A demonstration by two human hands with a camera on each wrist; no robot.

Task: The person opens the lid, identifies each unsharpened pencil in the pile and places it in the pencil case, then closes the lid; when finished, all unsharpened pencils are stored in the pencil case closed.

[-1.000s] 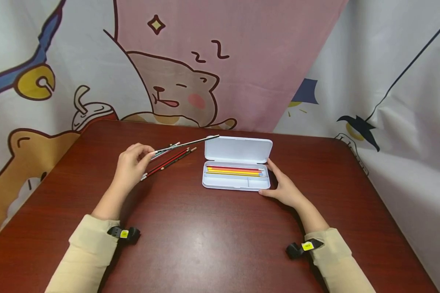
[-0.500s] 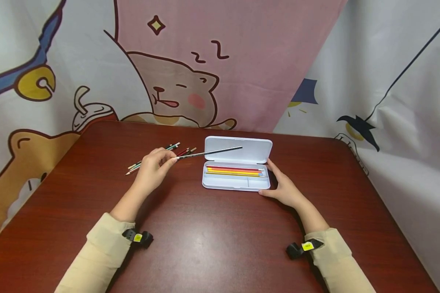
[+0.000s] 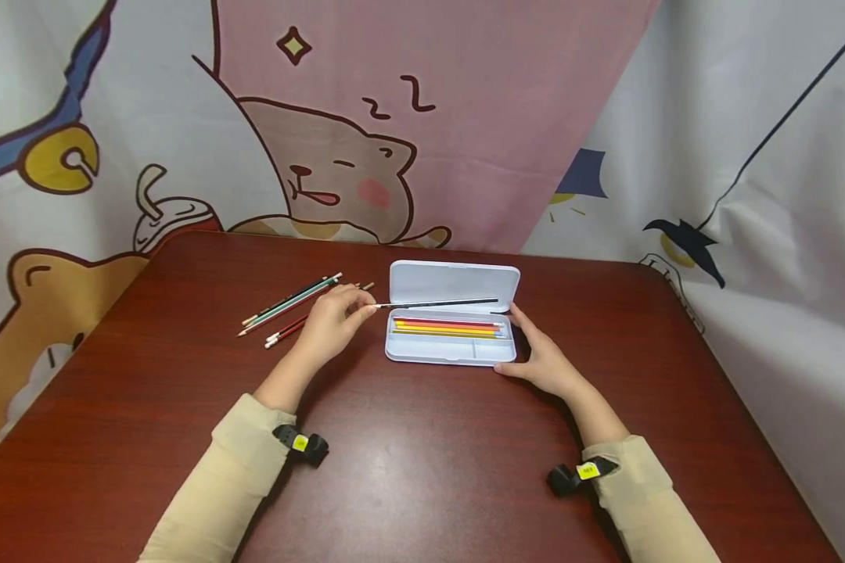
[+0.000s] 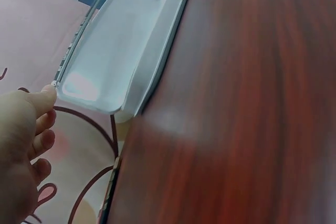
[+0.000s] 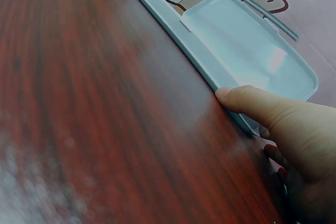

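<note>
My left hand [image 3: 336, 322] pinches a dark pencil [image 3: 444, 303] by its pale left end, between thumb and forefinger. The pencil points right, level with the hinge side of an open white pencil case [image 3: 429, 360], and looks held above it. In the left wrist view the same pencil [image 4: 84, 32] slants past the raised lid [image 4: 118, 45]. Red, orange and yellow pencils [image 3: 447, 328] lie in the case's rear compartment. My right hand [image 3: 552, 363] grips the case's right end, thumb at the front edge and fingers toward the back; in the right wrist view the thumb [image 5: 247, 100] presses the front wall.
Left of the case, several loose pencils [image 3: 289, 303], green, black and red, lie on the brown table [image 3: 408, 453], partly behind my left hand. A printed curtain [image 3: 479, 117] hangs behind the table's back edge.
My left hand has moved right with the pencil, from over the loose pencils to the case's left side. The pencil has swung lower and nearly level. My right hand stays on the case.
</note>
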